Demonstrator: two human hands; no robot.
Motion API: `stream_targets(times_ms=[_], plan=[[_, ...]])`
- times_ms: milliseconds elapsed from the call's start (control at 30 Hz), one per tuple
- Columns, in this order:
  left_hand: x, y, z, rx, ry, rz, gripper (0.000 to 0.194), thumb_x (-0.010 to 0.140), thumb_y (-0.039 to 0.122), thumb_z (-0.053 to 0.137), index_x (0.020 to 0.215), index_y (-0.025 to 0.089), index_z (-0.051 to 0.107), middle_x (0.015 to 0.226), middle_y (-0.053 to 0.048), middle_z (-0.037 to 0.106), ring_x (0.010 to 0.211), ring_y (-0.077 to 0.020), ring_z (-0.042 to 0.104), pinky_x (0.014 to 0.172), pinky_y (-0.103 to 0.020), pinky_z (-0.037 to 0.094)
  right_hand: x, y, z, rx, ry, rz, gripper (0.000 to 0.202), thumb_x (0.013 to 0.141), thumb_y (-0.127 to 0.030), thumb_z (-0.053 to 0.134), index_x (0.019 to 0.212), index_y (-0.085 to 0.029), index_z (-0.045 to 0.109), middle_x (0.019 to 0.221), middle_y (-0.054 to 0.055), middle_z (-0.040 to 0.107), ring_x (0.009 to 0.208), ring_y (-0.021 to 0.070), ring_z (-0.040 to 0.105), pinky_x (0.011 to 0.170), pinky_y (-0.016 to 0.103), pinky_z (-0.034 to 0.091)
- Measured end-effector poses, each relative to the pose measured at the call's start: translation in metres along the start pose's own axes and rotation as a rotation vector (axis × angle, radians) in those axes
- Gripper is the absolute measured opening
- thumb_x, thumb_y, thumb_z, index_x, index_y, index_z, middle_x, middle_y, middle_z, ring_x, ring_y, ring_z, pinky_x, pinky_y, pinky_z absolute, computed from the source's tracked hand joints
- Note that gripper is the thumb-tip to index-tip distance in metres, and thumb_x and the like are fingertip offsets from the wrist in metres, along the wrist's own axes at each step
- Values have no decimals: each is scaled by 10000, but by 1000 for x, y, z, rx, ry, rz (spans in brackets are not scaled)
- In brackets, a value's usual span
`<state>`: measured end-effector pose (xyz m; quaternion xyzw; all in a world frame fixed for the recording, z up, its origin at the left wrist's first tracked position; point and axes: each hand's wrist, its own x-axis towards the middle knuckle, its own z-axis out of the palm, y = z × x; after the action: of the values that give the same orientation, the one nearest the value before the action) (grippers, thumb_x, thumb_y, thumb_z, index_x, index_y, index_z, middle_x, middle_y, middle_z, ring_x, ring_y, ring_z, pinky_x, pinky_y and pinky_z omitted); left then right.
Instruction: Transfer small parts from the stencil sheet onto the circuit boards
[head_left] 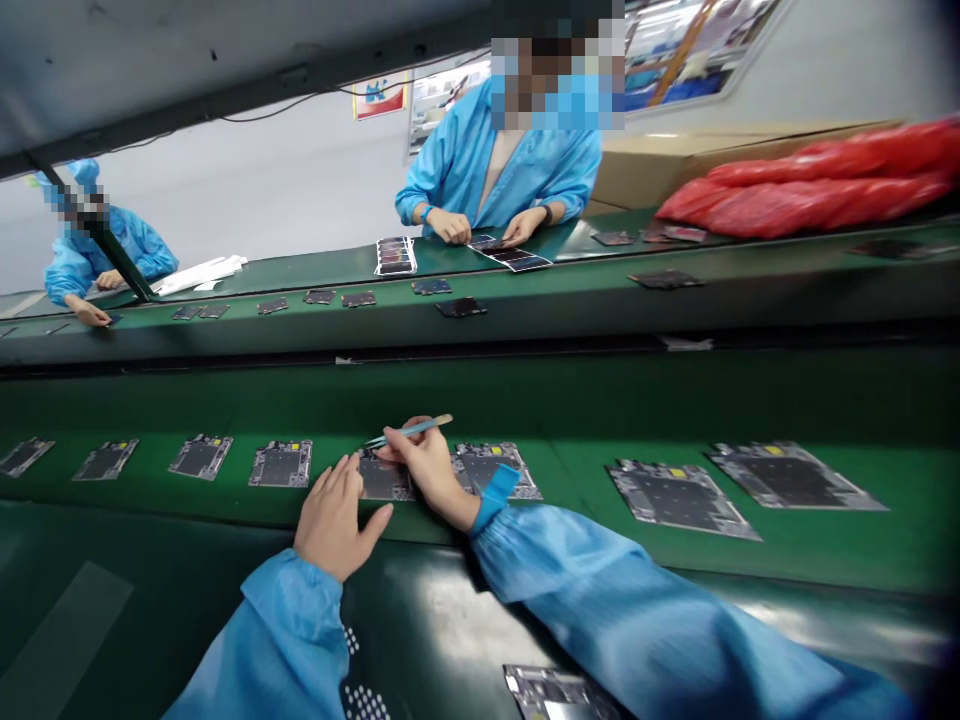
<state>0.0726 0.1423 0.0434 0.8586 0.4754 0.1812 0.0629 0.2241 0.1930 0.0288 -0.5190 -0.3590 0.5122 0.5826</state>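
Observation:
Tweezers (421, 427) with a blue body are pinched in my right hand (433, 470), their tips over the top left edge of a dark circuit board (387, 482). That board lies flat on the green belt (570, 480) and is partly covered by my hands. My left hand (336, 515) rests at the board's left side, fingers stretched out and thumb apart, holding nothing. Under my right wrist, another circuit board (517, 480) is half hidden. Whether the tweezer tips touch the board, I cannot tell.
More circuit boards lie along the belt, left (280, 464) and right (682, 497). One circuit board (555, 692) sits on the near ledge. Across a second belt (337, 325), a co-worker (499, 160) handles dark sheets; another person (109, 250) works far left. A red plastic bag (817, 185) lies back right.

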Motion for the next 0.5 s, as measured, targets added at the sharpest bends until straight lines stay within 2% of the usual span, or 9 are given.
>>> stream_targets(times_ms=[67,133,233,300,367,433,500], plan=[[-9,2,-9,-21,25,-12,105,897,307,454,910,204,439,1369,-147,473,1320,-275,355,1026,-461,388,-15,-14,-4,55,-30,18,429,622,-483,728,754,-254,390,538,-58,607,560,204,675,603,350,579],[-27,5,-19,-56,78,-68,100,919,287,412,980,211,432,1371,-130,467,1349,-250,298,1014,-440,409,-36,-27,-8,99,-122,48,427,623,-477,743,755,-242,412,574,-47,620,581,187,673,661,354,583],[-68,15,-24,-101,121,-195,243,920,271,409,1155,210,409,1089,-105,647,1243,-234,472,890,-378,519,-70,-38,-11,146,-354,126,403,648,-437,764,763,-223,442,626,-48,606,596,141,652,686,312,570],[-93,22,-19,-112,128,-232,166,910,287,449,1067,235,446,1058,-93,673,1173,-234,544,803,-325,563,-88,-34,-11,160,-498,162,400,661,-437,764,782,-221,449,684,-48,586,614,119,629,667,284,557],[-112,25,-9,-126,150,-232,68,898,307,489,888,263,438,1176,-81,645,1151,-230,560,756,-288,581,-99,-24,-10,148,-579,157,396,677,-459,747,797,-221,453,748,-35,569,642,115,607,659,281,545],[-121,25,1,-140,166,-228,148,896,322,501,801,276,396,1207,-47,637,1113,-224,587,726,-277,591,-105,-11,-10,115,-623,127,373,713,-477,712,809,-220,459,788,-21,549,671,124,589,663,290,531],[-125,24,8,-161,162,-246,137,895,344,504,823,289,402,1135,-23,679,1034,-223,637,690,-281,601,-108,0,-12,62,-650,85,344,760,-491,663,810,-219,458,813,-8,533,685,132,574,666,300,513]])
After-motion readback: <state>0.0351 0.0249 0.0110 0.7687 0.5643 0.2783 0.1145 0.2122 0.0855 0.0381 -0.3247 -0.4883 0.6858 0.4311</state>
